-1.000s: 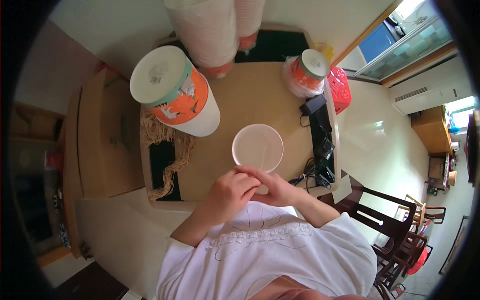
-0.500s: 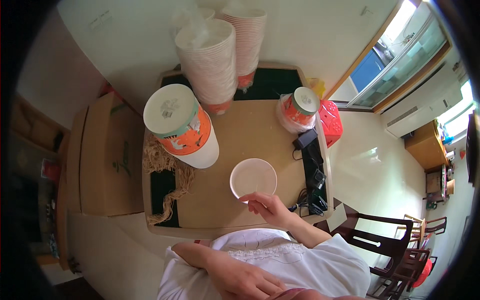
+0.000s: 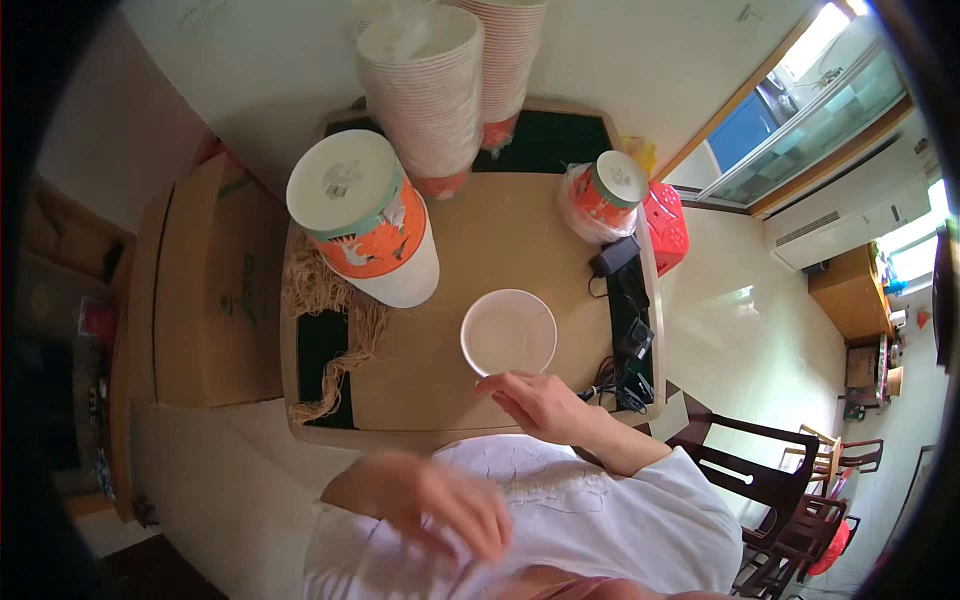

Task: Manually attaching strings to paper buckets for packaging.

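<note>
A white paper bowl [image 3: 508,333] stands upright on the brown board [image 3: 470,235], its inside plain white. My right hand [image 3: 532,402] is at the bowl's near edge, fingers bent and pressed together, tips pointing left. Whether those fingers touch the rim or pinch something small is hidden. Closer to my body, my left hand [image 3: 450,505] hovers in front of my white shirt, smeared by motion. Left of the bowl, an upside-down stack of large paper tubs [image 3: 375,235] shows orange and green bands. Crinkled tan paper strands [image 3: 330,290] lie beside it.
Tall plastic-wrapped stacks of paper bowls [image 3: 425,100] rise at the back. A smaller bagged stack of tubs [image 3: 608,195] is at the right, near a black adapter [image 3: 613,256] and cables. A cardboard box [image 3: 215,290] flanks the table; a dark wooden chair [image 3: 745,450] stands lower right.
My left hand has lifted from my lap and moved up and left, now blurred. My right hand remains by the bowl's near edge. The view has shifted slightly, so the table sits higher.
</note>
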Demonstrator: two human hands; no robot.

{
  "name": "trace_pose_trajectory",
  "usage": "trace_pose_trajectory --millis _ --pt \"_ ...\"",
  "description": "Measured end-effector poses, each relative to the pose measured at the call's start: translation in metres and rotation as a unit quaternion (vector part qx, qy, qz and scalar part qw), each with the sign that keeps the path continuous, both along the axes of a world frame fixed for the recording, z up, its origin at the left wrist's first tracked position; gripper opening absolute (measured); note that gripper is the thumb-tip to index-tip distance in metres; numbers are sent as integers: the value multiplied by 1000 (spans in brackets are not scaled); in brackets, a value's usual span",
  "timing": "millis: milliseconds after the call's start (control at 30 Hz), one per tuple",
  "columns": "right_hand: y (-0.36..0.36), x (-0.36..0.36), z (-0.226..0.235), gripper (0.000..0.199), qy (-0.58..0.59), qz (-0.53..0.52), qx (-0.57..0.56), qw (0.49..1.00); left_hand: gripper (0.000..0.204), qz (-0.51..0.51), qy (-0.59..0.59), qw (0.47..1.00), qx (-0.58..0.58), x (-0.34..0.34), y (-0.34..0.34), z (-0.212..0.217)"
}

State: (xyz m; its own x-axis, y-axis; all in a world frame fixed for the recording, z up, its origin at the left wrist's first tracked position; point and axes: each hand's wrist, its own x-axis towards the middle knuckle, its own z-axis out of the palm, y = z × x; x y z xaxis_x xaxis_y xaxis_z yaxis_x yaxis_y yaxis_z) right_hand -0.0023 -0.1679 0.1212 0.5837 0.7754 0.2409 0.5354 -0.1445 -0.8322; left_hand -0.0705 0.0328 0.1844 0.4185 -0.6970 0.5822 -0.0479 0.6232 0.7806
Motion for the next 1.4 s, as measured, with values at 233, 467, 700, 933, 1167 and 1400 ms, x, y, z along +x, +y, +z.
trace_pose_trajectory --millis 233,467,700,933,1167,1400 --pt "-26 17 23 32 50 -32 -76 995 30 464 -381 644 474 64 3 -145" --pt "-35 12 21 28 54 -120 49 990 8 339 -435 566 613 61 -33 -212" --pt "-42 -8 14 27 108 -140 154 972 15 486 -230 595 598 58 -77 -231" --pt "-65 -17 28 8 45 -44 101 993 15 516 -122 589 610 58 -82 -240" --pt "-80 -16 38 16 13 -30 115 993 19 539 -81 609 576 56 -84 -239" --pt "-78 -14 2 15 183 -117 70 974 23 496 12 648 577 54 -74 -222"
